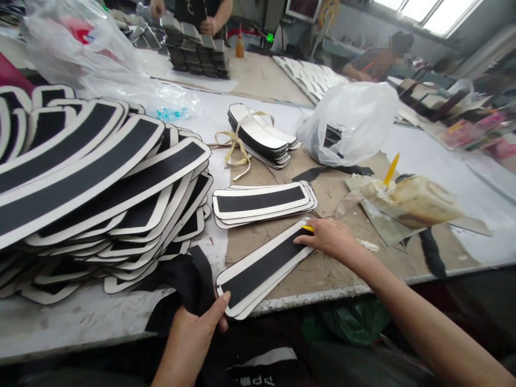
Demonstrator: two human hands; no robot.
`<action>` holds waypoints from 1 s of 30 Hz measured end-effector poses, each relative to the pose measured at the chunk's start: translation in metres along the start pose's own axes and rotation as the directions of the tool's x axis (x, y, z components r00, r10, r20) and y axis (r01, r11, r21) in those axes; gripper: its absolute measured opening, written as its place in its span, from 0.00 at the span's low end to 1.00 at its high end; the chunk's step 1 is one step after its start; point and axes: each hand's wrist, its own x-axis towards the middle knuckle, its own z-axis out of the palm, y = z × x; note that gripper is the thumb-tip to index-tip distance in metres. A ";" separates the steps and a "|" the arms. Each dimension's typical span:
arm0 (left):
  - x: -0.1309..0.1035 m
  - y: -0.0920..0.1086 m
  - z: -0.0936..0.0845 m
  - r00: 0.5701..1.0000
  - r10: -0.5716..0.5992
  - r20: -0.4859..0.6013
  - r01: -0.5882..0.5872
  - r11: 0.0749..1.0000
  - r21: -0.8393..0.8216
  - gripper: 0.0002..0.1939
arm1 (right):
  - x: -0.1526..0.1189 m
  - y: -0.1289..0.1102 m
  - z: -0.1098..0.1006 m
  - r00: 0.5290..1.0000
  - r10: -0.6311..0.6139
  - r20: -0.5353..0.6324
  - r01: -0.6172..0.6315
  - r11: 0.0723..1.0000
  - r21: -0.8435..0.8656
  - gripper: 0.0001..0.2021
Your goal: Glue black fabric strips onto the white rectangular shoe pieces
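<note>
A long white panel with a black strip down its middle (266, 263) lies slanted at the table's front edge, with another panel showing under it. My left hand (197, 333) is closed on its near end, thumb on top and fingers underneath. My right hand (330, 239) is over the far end, closed around a small yellow tool (308, 228), mostly hidden by the fingers. Black fabric (189, 279) drapes beside my left hand. Just behind lies a short stack of similar panels (262, 198).
A large pile of curved panels (80, 177) fills the left. Behind are a ribbon-tied bundle (262, 134) and a white plastic bag (355, 121). At right lies a stained yellowish container (427, 199) with a yellow stick (391, 169). Two people work across the table.
</note>
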 end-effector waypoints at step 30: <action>-0.015 0.013 -0.020 0.998 -0.026 -0.057 0.000 0.913 -0.408 0.17 | -0.031 0.014 0.038 0.961 0.060 -0.271 0.105 0.826 0.554 0.15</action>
